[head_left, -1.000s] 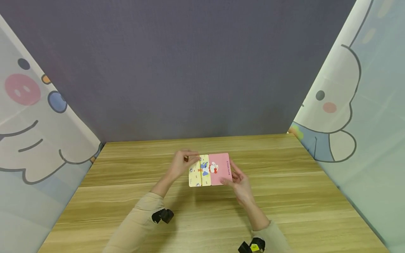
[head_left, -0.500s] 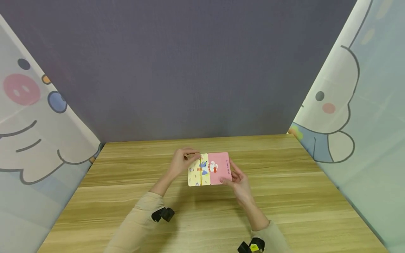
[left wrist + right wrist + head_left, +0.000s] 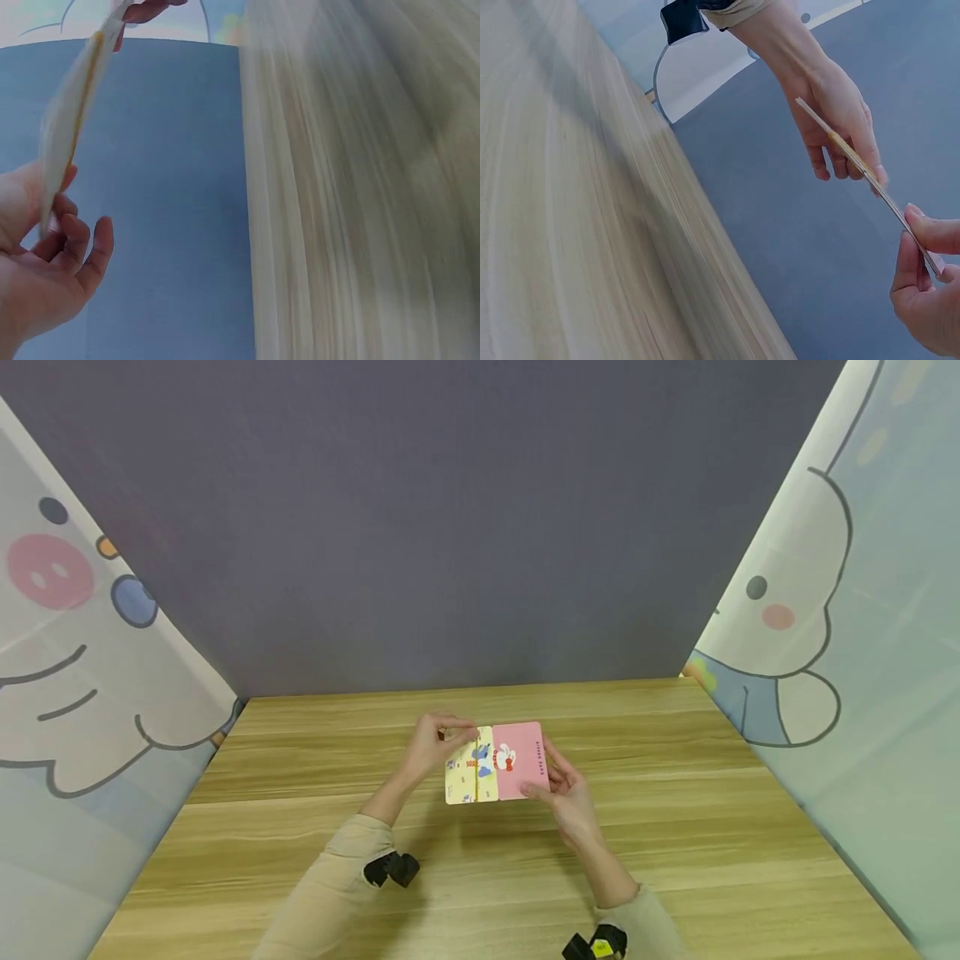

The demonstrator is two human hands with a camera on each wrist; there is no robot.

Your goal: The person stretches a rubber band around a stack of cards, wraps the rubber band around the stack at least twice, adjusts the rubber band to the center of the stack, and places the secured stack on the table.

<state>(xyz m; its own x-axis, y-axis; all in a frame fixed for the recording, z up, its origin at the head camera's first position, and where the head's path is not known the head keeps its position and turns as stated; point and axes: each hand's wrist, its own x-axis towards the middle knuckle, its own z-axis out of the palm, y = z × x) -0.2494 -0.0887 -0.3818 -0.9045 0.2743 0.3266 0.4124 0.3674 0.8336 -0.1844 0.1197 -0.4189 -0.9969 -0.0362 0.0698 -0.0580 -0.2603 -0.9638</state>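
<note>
A thin notebook (image 3: 521, 772), pink on the right and patterned yellow on the left with cartoon animals, is held up over the wooden table. A narrow yellow-orange elastic band (image 3: 477, 787) runs across its yellow part. My left hand (image 3: 426, 750) pinches the far edge at the upper left, fingertips right where the band crosses. With the thumb on the front and fingers behind, my right hand (image 3: 573, 802) grips the pink end. Both wrist views show the notebook (image 3: 66, 120) nearly edge-on, with the orange band (image 3: 847, 154) along it.
The wood-grain table (image 3: 675, 827) stretches under both hands. A dark grey panel (image 3: 465, 527) stands behind it, and cartoon-printed curtains (image 3: 780, 543) hang on both sides. Black wrist cameras (image 3: 392, 868) sit on the sleeves.
The notebook and both hands have stayed nearly in place. My left hand and forearm have shifted slightly to the right, and the band's line on the cover has moved a little.
</note>
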